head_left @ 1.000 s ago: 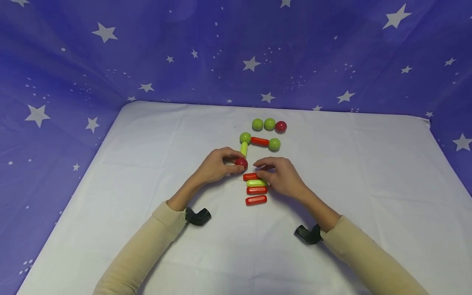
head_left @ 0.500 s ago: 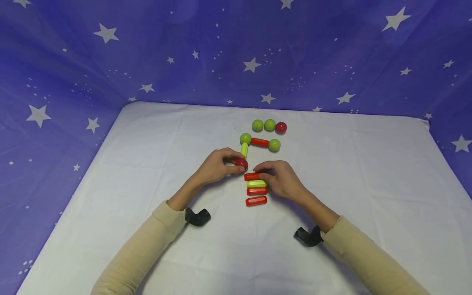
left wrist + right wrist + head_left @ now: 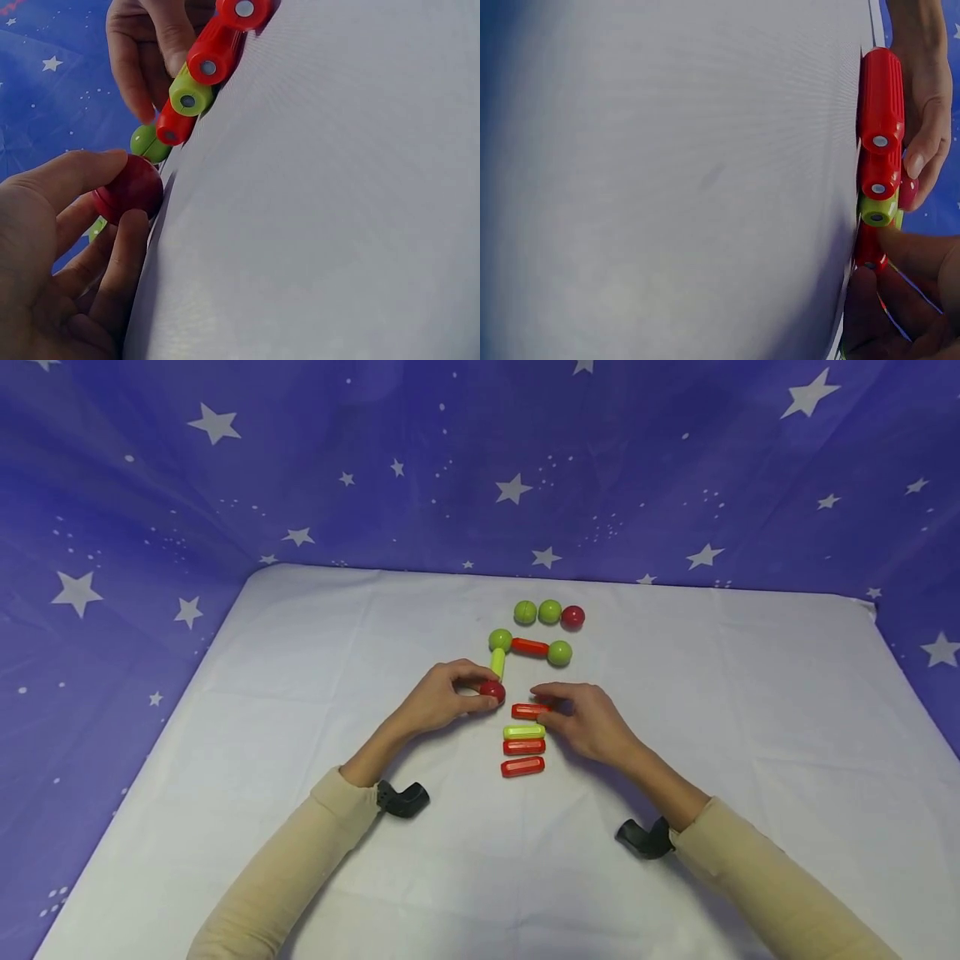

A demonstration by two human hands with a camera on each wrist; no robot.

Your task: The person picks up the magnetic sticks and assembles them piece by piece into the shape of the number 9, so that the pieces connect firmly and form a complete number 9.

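Note:
My left hand pinches a dark red ball between thumb and fingers, seen closely in the left wrist view as a glossy ball. A yellow-green rod runs from that ball to a green ball, from which a red rod leads to another green ball. With thumb and fingers my right hand holds one end of a loose red rod. Just nearer lie a yellow-green rod and two red rods, the front one slightly apart. Silvery discs mark the rod ends.
At the back, two green balls and a red ball sit in a row. White cloth covers the table, and a purple star-patterned curtain hangs behind. Black curved wrist mounts stick out below both hands.
My right hand has drawn the loose red rod to the right and slightly away, separating it from the yellow-green rod. My left hand stays on the red ball.

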